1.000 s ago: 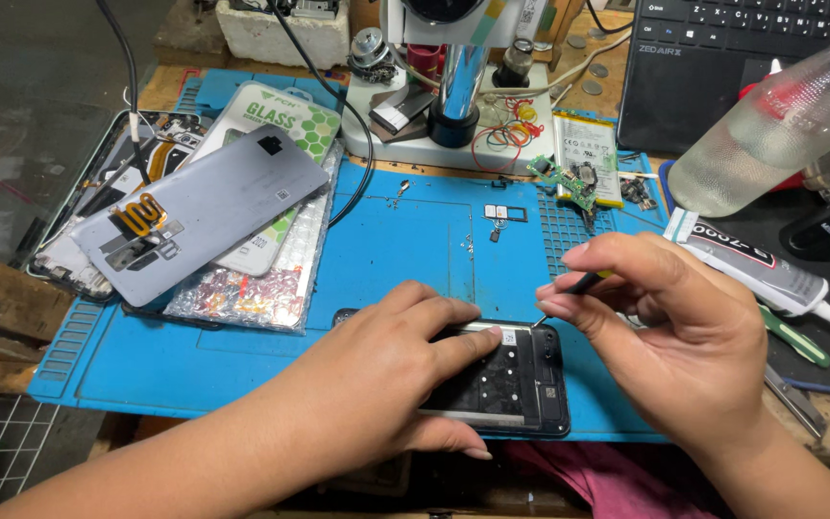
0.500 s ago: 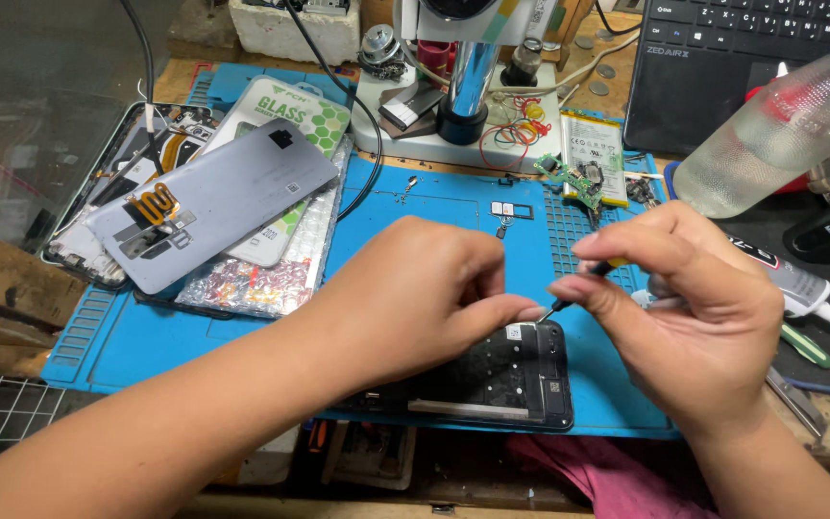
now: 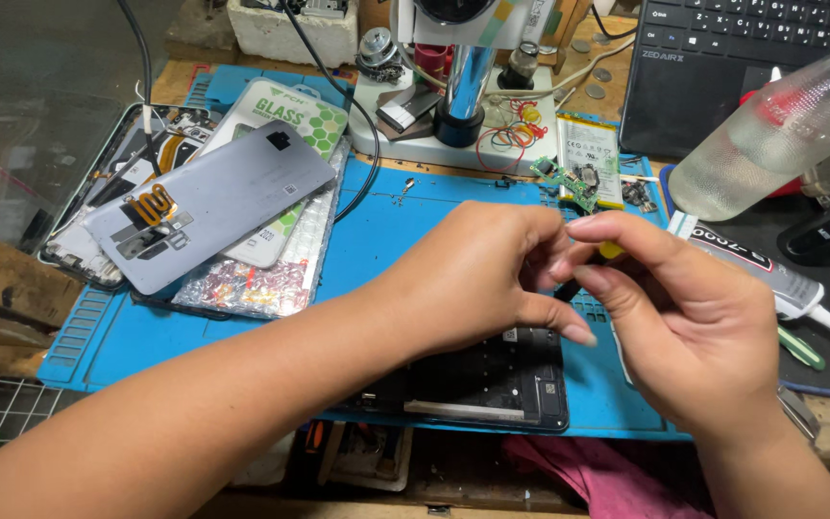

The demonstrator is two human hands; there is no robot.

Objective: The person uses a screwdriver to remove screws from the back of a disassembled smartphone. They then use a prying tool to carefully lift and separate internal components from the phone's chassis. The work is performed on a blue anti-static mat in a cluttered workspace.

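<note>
At the tabletop's near edge, the left hand [image 3: 477, 279] presses the opened phone [image 3: 492, 380] flat to steady it; the right hand [image 3: 684, 317] pinches a small screwdriver [image 3: 583, 272] above it.

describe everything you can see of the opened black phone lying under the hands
The opened black phone lies flat on the blue work mat, near its front edge, long side across the view. Its back is off: dark inner frame, small components and a pale strip along the near edge show. Its right corner looks rounded and glossy. The left hand hangs over its upper part, thumb tip reaching to the top right corner; whether it presses there is unclear. The right hand hides its right side. The left end is shadowed by the forearm.
</note>
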